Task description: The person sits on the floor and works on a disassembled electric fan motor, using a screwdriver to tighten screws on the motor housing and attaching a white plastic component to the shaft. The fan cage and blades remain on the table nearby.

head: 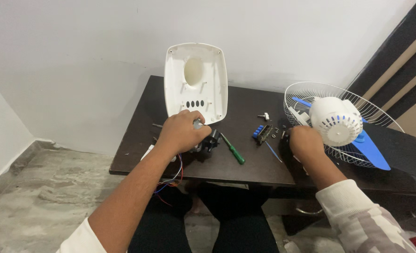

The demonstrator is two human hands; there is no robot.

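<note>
Our left hand (182,131) is curled over a small black motor assembly (207,143) near the front of the dark worktop (245,161), its grip pressed together on the part, with a metal shaft end showing by the fingers. Red and blue wires (173,180) hang from it over the worktop's edge. Our right hand (304,140) rests beside the white fan motor housing (335,121) that sits in its wire grille (381,117) with a blue blade (369,150); we cannot tell whether that grip is pinching anything.

A green-handled screwdriver (234,150) lies just beside the motor assembly, a blue-keyed switch block (261,133) and loose screws (276,133) lie between the hands, and the white base cover (196,82) leans upright against the wall.

We judge the risks to be these: the hanging wires could snag on our knees and pull loose, a sweep of the wrist could scatter the screws, and a knock to the cover could topple it.
</note>
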